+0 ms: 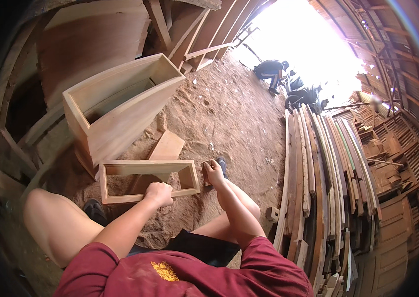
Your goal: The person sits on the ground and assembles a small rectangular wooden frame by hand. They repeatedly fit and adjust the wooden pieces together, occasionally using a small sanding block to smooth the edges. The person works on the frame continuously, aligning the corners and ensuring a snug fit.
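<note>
A pale wooden frame, like a shallow open box (145, 162), stands just above the sandy ground in front of my knees. My left hand (159, 194) is closed over its near rail, right of the middle. Beyond the frame's right end, my right hand (214, 173) is closed around a small flat brown piece (205, 174); most of it is hidden by the fingers, so its kind cannot be made out. Behind and partly under the frame lies a loose wooden board (168, 145). Through the frame's opening, ground and part of that board show.
A larger open wooden box (130, 114) stands at the far left. Long stacked planks (311, 178) run along the right, with a small block (272, 214) beside them. Wooden panels (93, 54) lean at the back left. Another person (270, 72) bends beside a motorcycle (296, 94) far off.
</note>
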Available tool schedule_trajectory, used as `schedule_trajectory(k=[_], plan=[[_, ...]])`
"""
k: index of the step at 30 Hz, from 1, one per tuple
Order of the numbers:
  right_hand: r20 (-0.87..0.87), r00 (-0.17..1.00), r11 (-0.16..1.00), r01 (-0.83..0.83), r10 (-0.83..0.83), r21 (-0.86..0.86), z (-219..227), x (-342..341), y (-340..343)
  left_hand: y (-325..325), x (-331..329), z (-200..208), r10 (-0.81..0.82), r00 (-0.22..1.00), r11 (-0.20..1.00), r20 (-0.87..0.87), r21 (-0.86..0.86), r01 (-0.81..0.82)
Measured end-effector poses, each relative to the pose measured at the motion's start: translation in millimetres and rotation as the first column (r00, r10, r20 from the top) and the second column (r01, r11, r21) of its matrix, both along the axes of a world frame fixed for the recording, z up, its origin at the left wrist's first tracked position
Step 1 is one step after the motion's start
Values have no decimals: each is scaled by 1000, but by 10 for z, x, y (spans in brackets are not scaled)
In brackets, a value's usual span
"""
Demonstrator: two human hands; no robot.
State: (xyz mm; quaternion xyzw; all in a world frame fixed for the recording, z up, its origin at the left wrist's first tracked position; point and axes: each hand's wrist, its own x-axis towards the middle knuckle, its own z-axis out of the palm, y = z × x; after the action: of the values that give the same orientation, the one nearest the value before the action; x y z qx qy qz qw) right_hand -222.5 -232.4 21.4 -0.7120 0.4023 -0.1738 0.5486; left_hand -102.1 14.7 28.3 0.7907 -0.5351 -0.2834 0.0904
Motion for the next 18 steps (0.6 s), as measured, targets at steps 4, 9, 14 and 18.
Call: schedule_trajectory(k=[4,9,14,18], plan=[[-288,941,967,-223,179,-126,27,-376,-177,-13,-15,-28,6,1000,1000,6,-20,-6],[-299,933,976,-215,202,-11,-127,-613,-130,-58,-44,-58,31,999,1000,36,-3,-31],[-342,916,965,-250,209,-80,-205,-530,68,-47,-59,-81,40,996,997,74,-66,-35],[-389,884,966,-229,259,122,-177,-585,181,-69,-78,-238,47,993,990,112,-140,-32]])
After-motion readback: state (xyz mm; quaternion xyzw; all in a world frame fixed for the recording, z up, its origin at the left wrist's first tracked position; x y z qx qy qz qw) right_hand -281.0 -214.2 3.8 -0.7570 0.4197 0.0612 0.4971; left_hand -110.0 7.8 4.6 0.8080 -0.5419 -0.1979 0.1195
